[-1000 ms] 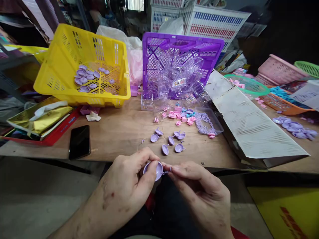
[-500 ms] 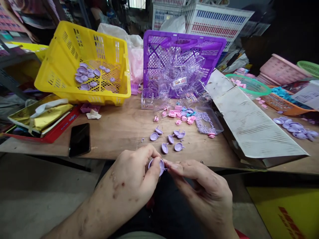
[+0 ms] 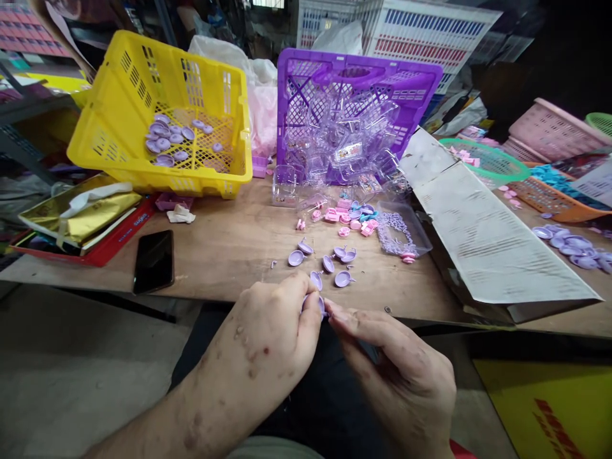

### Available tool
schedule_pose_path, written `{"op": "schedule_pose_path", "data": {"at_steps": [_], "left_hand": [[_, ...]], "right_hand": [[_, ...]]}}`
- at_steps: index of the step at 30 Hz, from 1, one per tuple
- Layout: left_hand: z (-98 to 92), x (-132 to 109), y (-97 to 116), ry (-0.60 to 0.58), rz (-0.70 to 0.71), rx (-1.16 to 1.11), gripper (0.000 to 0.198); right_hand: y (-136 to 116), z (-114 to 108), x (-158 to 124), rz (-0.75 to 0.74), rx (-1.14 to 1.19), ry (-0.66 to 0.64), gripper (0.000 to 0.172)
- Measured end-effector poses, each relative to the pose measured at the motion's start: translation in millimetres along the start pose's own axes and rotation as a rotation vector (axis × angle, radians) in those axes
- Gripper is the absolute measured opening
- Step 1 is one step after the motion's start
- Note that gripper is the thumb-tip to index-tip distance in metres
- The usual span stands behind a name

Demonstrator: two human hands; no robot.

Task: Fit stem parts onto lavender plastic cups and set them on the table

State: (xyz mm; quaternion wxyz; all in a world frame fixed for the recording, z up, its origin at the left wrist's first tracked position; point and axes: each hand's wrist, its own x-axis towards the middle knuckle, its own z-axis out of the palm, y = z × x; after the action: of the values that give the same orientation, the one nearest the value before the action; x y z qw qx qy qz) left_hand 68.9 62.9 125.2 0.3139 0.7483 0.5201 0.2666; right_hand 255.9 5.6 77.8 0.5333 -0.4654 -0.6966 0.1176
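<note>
Lilac toy pan (image 3: 319,305) sits clamped in left hand (image 3: 272,331) fingertips; right hand (image 3: 401,376) pinches its handle end. Advise steady, straight pressure near the table (image 3: 229,255) edge.

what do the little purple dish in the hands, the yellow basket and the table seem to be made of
Little purple dish: likely moulded plastic, smooth, flat lilac colour. Yellow basket: rigid plastic, slightly glossy, with moulded slots. Table: looks like bare plywood or board, matte brown with grain and scuffs.

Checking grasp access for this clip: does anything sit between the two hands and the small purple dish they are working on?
Nothing visible does. The left hand pinches the small purple dish directly, and the right hand's fingertips meet it from the other side. The loose purple dishes lie apart on the table beyond.
</note>
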Motion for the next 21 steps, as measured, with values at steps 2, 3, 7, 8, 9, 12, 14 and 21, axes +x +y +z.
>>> {"op": "schedule_pose_path", "data": {"at_steps": [2, 3, 7, 8, 9, 12, 14, 21], "left_hand": [[0.1, 0, 4, 0.003, 0.019, -0.010, 0.022], [-0.5, 0, 6, -0.002, 0.023, -0.012, 0.023], [-3.4, 0, 12, -0.040, 0.021, -0.045, 0.026], [-3.7, 1, 12, -0.057, 0.023, -0.065, 0.026], [-3.7, 1, 11, -0.072, 0.027, -0.086, 0.026], [-3.1, 4, 7, -0.133, 0.019, -0.137, 0.024], [-2.5, 5, 5, -0.162, -0.004, -0.170, 0.022], [7.0, 9, -5, -0.178, -0.093, -0.243, 0.023]], "right_hand": [[2, 0, -5, 0.011, 0.001, 0.019, 0.038], [3, 0, -8, 0.018, 0.007, 0.033, 0.038], [10, 0, -13, 0.084, 0.102, 0.077, 0.037], [11, -1, -13, 0.105, 0.129, 0.078, 0.037], [12, -1, -13, 0.120, 0.152, 0.072, 0.035], [15, 0, -11, 0.126, 0.184, 0.061, 0.032], [17, 3, -11, 0.116, 0.187, 0.071, 0.029], [34, 26, -29, 0.069, 0.156, 0.163, 0.038]]}}
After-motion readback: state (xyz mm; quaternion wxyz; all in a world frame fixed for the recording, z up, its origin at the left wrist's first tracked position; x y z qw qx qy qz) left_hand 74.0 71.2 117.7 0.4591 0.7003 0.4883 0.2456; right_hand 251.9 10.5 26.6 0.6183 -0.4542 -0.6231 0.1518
